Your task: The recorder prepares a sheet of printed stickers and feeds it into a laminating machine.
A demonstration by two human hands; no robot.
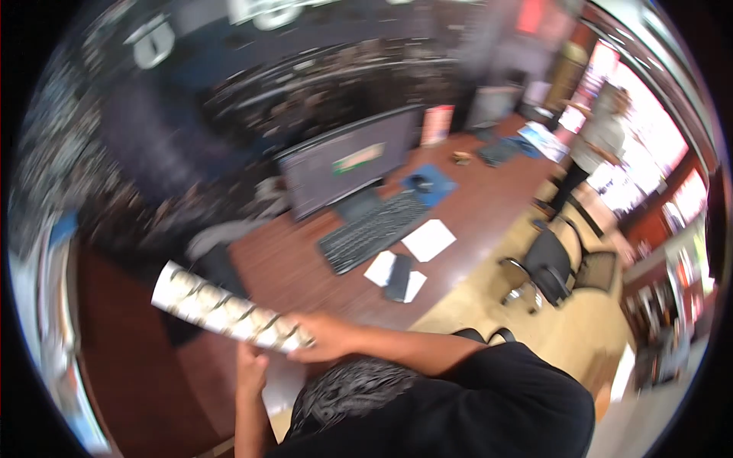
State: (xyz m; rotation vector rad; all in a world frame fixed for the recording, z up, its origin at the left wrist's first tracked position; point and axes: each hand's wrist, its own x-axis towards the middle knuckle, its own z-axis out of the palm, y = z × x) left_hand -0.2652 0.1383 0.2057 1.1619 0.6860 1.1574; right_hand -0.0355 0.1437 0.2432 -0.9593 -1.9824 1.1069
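Both my hands are on a long white roll-like thing (221, 307) with a cream pattern and dark slanting bands. It slopes from upper left down to the right, held in front of me over the desk's near left part. My right hand (327, 336) is closed round its right end. From below, my left hand (252, 368) grips its lower edge, with the fingers partly hidden. Motion blur hides what exactly the thing is. Beyond it on the desk lie a black keyboard (372, 230) and a dark phone (398, 278) on white paper.
A monitor (351, 160) stands on the brown desk (473, 206), with a mouse (421, 183) on a blue pad (439, 191) beside it. Black office chairs (550, 263) are on the floor at right. Another person (603, 137) stands farther back by the bright windows.
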